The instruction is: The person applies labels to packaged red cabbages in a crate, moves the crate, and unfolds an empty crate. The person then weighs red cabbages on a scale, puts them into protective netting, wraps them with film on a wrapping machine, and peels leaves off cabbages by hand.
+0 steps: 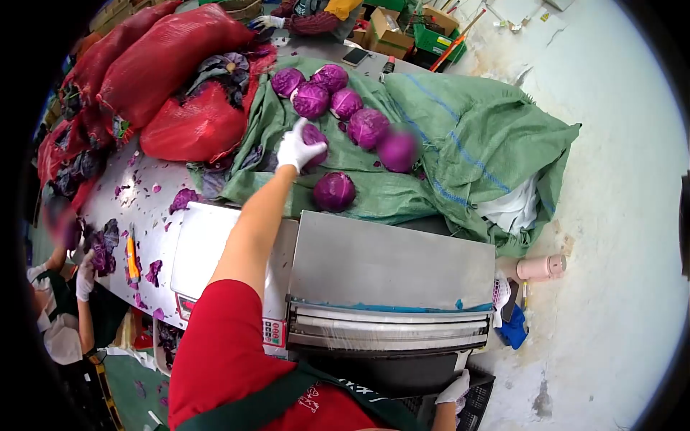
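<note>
My left hand (296,149), in a white glove, reaches over the green woven sack (388,197). Thumb and fingers curve around a red cabbage (315,136), partly covering it. Around it on the sack lie several more red cabbages, one of them a round cabbage (334,192) nearer to me and another cabbage (368,128) to the right. Low at the right, my gloved right hand (454,388) is beside the front corner of a metal film-wrapping machine (392,262). Its fingers are mostly out of sight, so its grip does not show.
Red mesh sacks (172,54) are piled at the left. A white scale (201,241) stands under my left arm. An orange-handled knife (132,255) lies among leaf scraps. A co-worker's gloved hand (85,276) is at left. A pink bottle (541,267) is at right.
</note>
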